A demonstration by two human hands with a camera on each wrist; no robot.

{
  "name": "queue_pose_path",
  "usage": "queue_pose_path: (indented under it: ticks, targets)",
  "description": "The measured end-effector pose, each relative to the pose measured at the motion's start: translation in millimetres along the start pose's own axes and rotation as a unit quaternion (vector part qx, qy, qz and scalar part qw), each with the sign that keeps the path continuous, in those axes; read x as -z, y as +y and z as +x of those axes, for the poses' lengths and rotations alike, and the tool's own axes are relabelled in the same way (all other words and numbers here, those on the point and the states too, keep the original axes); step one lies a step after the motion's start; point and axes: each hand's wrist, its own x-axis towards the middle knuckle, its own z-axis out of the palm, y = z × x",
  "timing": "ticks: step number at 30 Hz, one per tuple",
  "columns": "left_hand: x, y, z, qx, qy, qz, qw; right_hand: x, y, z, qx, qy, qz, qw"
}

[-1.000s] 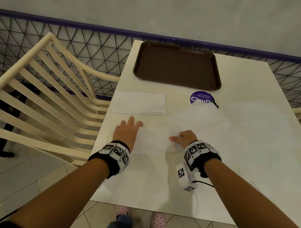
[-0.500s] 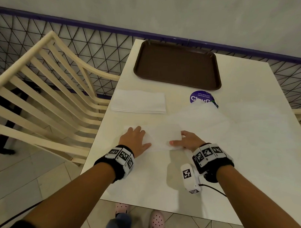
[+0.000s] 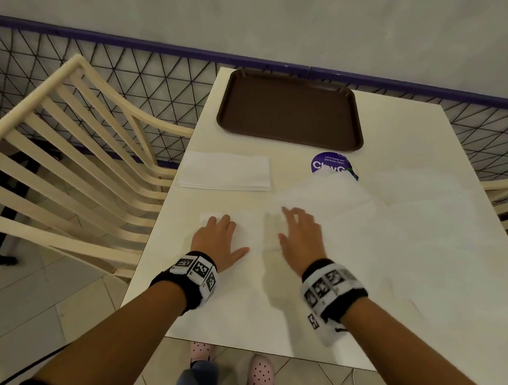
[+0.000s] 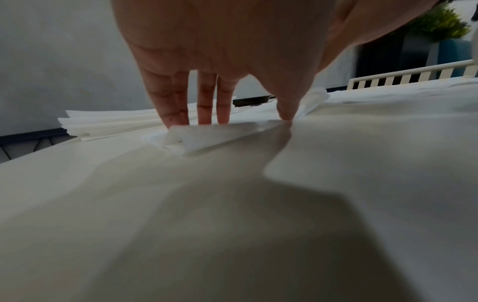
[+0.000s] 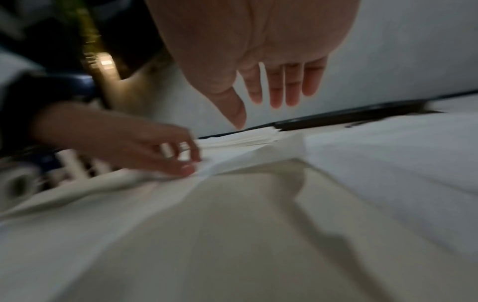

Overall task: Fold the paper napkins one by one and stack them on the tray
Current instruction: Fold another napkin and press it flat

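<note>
A folded white napkin (image 3: 253,231) lies on the table's near left part. My left hand (image 3: 219,237) lies flat on its left half, and the fingertips (image 4: 207,116) press its far edge (image 4: 214,135). My right hand (image 3: 300,237) is at the napkin's right edge with straight fingers; in the right wrist view that hand (image 5: 258,51) hovers just above the paper and holds nothing. The brown tray (image 3: 290,110) at the table's far end has nothing on it. Between the tray and my left hand sits a stack of napkins (image 3: 224,171).
Loose unfolded napkins (image 3: 342,198) spread over the table's right half, partly covering a round purple sticker (image 3: 328,163). A cream slatted chair (image 3: 75,157) stands close on the left. A wire mesh fence (image 3: 164,82) runs behind the table (image 3: 407,134).
My right hand has let go of the napkin's edge, straightened its fingers and turned them forward. My left hand slid nearer along the napkin and stays flat on it.
</note>
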Motion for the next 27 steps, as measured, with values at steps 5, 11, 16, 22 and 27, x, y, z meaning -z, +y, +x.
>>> queue_pose_path:
  ticks: [5, 11, 16, 22, 27]
  targets:
    - [-3, 1, 0, 0.001, 0.014, 0.034, 0.999, -30, -41, -33, 0.15, -0.131, -0.039, 0.979]
    - [-6, -1, 2, -0.005, 0.02, 0.033, 0.999, -37, -32, -33, 0.087, -0.208, -0.09, 0.97]
    - [-6, -2, 2, -0.006, 0.015, 0.013, 1.0, -19, 3, -30, -0.009, -0.229, -0.054, 0.972]
    - [-4, 24, -10, -0.047, 0.045, 0.048, 0.997, -15, 4, -27, 0.008, -0.236, -0.079, 0.968]
    - [-29, 59, -23, -0.122, 0.034, 0.041, 0.991, -11, 2, -27, 0.021, -0.232, -0.109, 0.966]
